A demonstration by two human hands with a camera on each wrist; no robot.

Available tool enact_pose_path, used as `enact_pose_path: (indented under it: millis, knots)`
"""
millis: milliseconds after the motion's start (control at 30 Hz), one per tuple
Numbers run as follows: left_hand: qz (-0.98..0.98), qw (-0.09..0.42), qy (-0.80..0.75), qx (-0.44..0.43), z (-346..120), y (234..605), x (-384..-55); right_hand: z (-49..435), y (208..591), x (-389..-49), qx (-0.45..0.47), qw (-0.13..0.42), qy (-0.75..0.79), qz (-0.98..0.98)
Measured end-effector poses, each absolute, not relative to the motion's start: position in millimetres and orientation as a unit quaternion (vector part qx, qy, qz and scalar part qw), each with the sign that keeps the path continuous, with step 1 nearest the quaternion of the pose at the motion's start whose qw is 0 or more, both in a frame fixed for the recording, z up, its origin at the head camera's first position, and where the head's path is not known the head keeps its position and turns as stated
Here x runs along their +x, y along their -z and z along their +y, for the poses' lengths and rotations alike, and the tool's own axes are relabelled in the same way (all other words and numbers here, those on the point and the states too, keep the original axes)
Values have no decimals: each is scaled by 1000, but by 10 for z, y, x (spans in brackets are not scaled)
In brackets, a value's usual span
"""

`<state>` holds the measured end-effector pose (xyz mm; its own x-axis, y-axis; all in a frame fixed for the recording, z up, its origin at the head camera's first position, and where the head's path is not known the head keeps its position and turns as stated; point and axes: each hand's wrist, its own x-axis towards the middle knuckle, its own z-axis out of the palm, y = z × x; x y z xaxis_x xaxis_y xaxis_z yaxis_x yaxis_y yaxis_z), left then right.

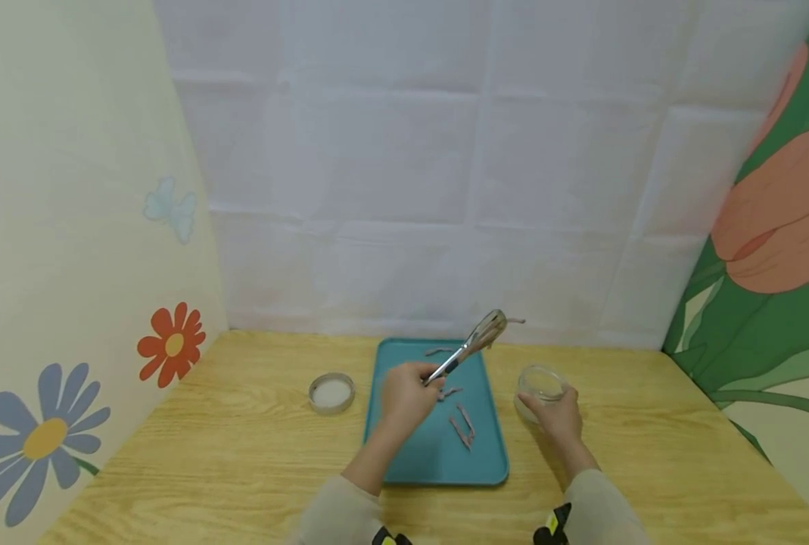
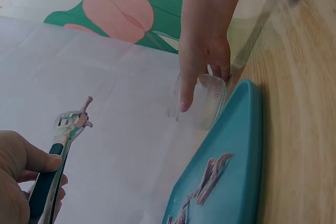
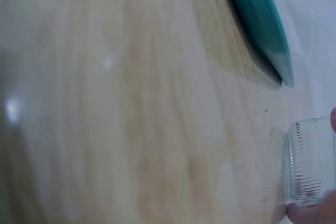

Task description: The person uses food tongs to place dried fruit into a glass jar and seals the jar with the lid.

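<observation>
My left hand (image 1: 407, 397) grips a pair of metal tongs (image 1: 468, 350) with dark handle parts, raised over the teal tray (image 1: 431, 462). Between the tong heads is a pinkish, stringy strip (image 2: 84, 115), one end poking out past the tips. Several similar strips (image 1: 462, 428) lie on the tray. To the right of it, my right hand (image 1: 559, 418) holds a clear glass jar (image 1: 542, 381) by its sides, thumb and fingers around it. The jar is open at the top and stands on the table in the right wrist view, its lower wall ribbed.
A round lid (image 1: 331, 393) lies on the wooden table (image 1: 241, 454) left of the tray. Behind the table hangs a white cloth (image 1: 390, 189). Flower-printed panels (image 1: 772, 250) stand at both sides.
</observation>
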<state>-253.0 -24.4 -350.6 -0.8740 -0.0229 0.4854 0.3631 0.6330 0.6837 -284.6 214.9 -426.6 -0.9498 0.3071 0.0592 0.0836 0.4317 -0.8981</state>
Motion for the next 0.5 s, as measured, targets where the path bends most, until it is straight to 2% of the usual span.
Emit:
enact_pose_path:
  millis: [267, 500]
  knots:
    - [-861, 249, 431, -103, 32, 3588, -2541, 2145, 4258, -2853, -119, 108, -515, -842]
    - [-865, 222, 442, -86, 234, 3693, -2535, 2155, 4276, -2857, -122, 112, -515, -841]
